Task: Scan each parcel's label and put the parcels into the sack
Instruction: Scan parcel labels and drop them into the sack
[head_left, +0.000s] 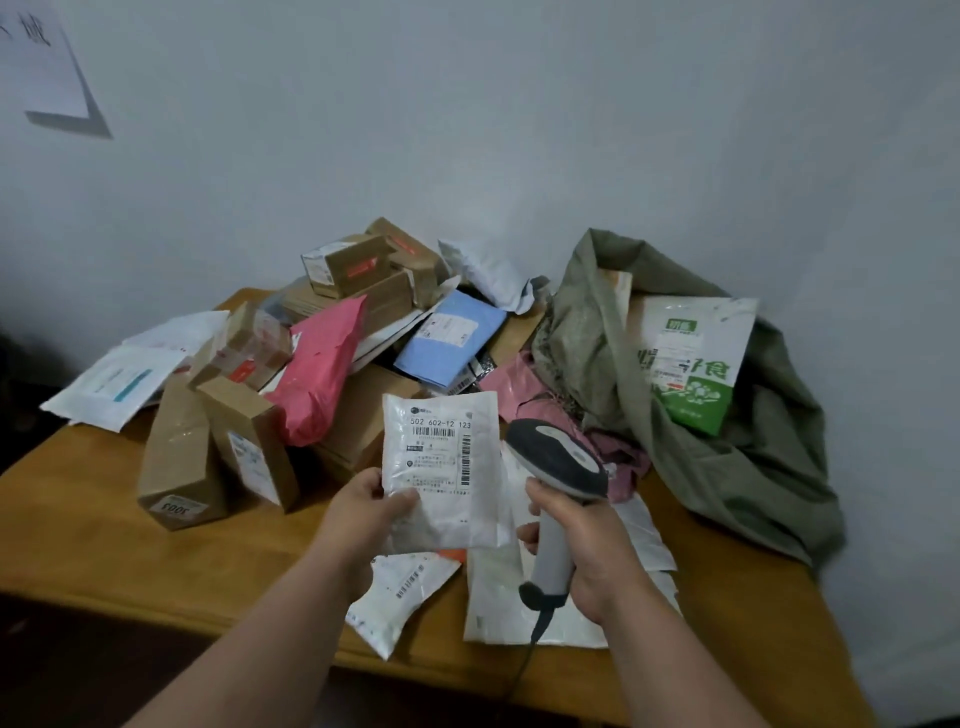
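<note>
The crumpled olive-green woven sack (727, 441) slumps at the table's (78, 530) far right corner, a green-and-white printed pouch (693, 364) in its mouth. My left hand (363, 512) pinches a flat white plastic labelled parcel (441, 473) upright above the near edge; my right hand (587, 545) grips the grey handheld barcode scanner (556, 478) beside it.

The left hand's fingers (400, 500) are mostly tucked behind the white parcel (441, 467), only the thumb showing on its face. The small print on its label (439, 452) is too fine to read below the top line of numbers. The scanner's cable (519, 670) drops past the counter (93, 525) edge and is lost in shadow. The sack (727, 457) hides the lower part of the green-and-white bag (691, 364). A sheet on the wall (39, 62) is cut off by the frame's left edge.
</note>
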